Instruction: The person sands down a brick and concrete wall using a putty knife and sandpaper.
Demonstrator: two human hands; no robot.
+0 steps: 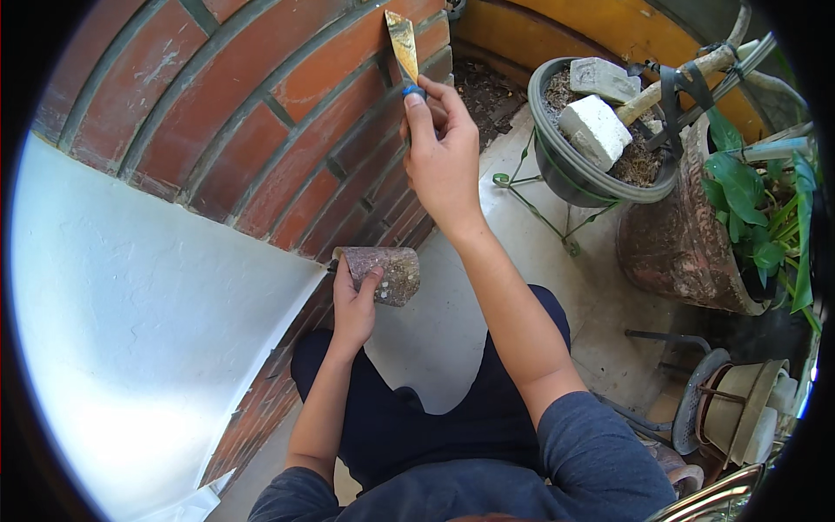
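Beside the brick wall (235,130), my right hand (441,161) is clasping a blue-handled scraper (402,45), whose stained blade is pointing up and away from me. Lower and to the left, my left hand (355,311) is gripping a small weathered pot (397,275) tilted onto its side, the thumb pressing its outer face. To my right, a dark planter (570,170) is holding pale blocks (594,132).

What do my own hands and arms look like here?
Your left hand and right hand are bare, with no gloves, watch or bracelet visible. Your forearms are uncovered and slim, with no obvious markings. The short sleeves are plain dark grey-blue.
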